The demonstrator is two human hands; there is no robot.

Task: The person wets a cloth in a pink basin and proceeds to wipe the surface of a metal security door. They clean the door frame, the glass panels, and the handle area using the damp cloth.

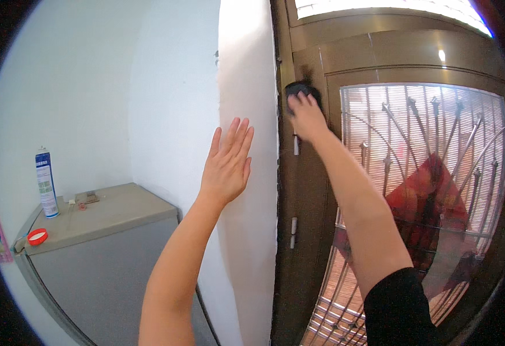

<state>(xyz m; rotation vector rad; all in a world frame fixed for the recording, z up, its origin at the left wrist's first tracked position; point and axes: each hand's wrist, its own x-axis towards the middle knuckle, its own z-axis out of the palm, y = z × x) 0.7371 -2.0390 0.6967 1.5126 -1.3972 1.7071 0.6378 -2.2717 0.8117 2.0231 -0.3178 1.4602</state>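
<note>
The right hand point(308, 118) has its fingers laid over a black cloth point(296, 89) against the upper part of the brown door frame point(307, 196), though blur hides whether they clamp it, while the left hand point(227, 164) spreads open, palm toward the white wall point(171, 104). Just below the right hand sits a metal hinge point(296, 145), with a barred glass panel point(356, 106) beyond the forearm; well to the left, a blue-and-white labelled spray can point(45, 187) and a red cap point(37, 236) rest on a grey cabinet point(122, 205). Both arms reach upward, the right one slanting leftward, elbow low.
</note>
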